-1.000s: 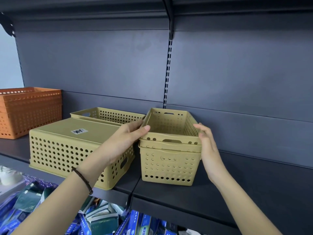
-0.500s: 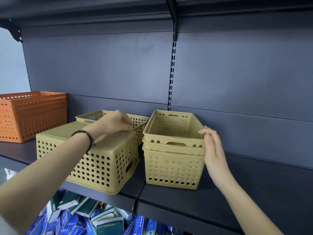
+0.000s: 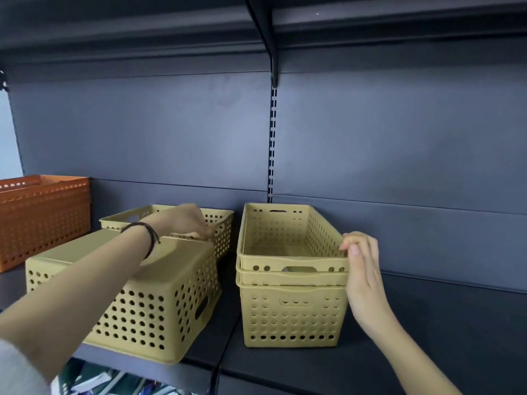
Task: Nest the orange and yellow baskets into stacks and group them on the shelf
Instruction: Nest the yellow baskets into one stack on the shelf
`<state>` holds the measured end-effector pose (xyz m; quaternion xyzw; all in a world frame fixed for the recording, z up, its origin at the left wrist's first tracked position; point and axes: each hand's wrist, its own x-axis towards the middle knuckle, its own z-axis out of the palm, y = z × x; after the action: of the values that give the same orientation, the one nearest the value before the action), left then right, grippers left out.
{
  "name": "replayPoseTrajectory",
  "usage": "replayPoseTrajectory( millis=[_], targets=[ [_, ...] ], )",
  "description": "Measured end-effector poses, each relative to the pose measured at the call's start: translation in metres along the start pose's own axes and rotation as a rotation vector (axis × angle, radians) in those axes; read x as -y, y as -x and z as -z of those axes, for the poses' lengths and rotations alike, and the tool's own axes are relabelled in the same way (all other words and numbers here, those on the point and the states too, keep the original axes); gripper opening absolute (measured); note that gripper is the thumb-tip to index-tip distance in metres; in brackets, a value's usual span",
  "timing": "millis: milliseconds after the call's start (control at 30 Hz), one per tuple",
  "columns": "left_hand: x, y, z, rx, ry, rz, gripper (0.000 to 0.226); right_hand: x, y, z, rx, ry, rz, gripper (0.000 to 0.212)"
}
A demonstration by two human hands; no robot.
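On the shelf (image 3: 427,323), near its front edge at the middle, stands the nested yellow stack (image 3: 291,309). We see the right hand (image 3: 362,280) laid open along the stack's right side, fingers nearly straight, their tips touching the front right corner of the top rim.

The left hand (image 3: 185,223) reaches to the upright yellow basket (image 3: 219,226) by the back wall, fingers curled down over its near rim. The hand is blurred, so we cannot read the grip more closely. The overturned yellow basket (image 3: 159,303) sits at the front edge, directly before the upright one, and the left forearm passes over its flat base.

We count one overturned yellow basket, one single upright one, and at least two in the nested stack. We cannot tell whether it holds more.

At the left end stands one orange stack (image 3: 42,220) showing several rims, their number unclear.

A dark wristband (image 3: 148,238) circles the left wrist. A slotted rail (image 3: 273,143) runs up the back wall behind the yellow stack. Packaged goods (image 3: 108,380) show below the front edge.
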<state>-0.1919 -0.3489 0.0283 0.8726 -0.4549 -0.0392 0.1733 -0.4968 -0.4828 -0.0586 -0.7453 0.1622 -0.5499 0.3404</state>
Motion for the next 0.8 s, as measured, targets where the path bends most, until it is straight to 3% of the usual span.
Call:
replayPoseTrajectory(
  millis=[100,233,300,667,800],
  targets=[
    [0.014,0.011,0.019,-0.101,0.074,0.014,0.026,-0.001,0.000,0.003,-0.004,-0.024,-0.007,0.034],
    [0.027,0.025,0.029,-0.436,0.048,0.024,0.026,-0.002,0.001,0.001,-0.010,-0.035,-0.024,0.037],
    [0.033,0.028,0.030,-0.526,0.071,0.042,0.021,-0.002,0.001,0.000,-0.012,-0.036,-0.029,0.038],
    [0.032,0.038,0.017,-0.806,0.240,0.009,0.024,-0.002,0.001,0.000,-0.003,-0.042,-0.031,0.038],
    [0.024,0.047,0.025,-0.833,0.298,-0.023,0.022,-0.001,0.000,0.000,-0.007,-0.034,-0.034,0.037]
  ],
)
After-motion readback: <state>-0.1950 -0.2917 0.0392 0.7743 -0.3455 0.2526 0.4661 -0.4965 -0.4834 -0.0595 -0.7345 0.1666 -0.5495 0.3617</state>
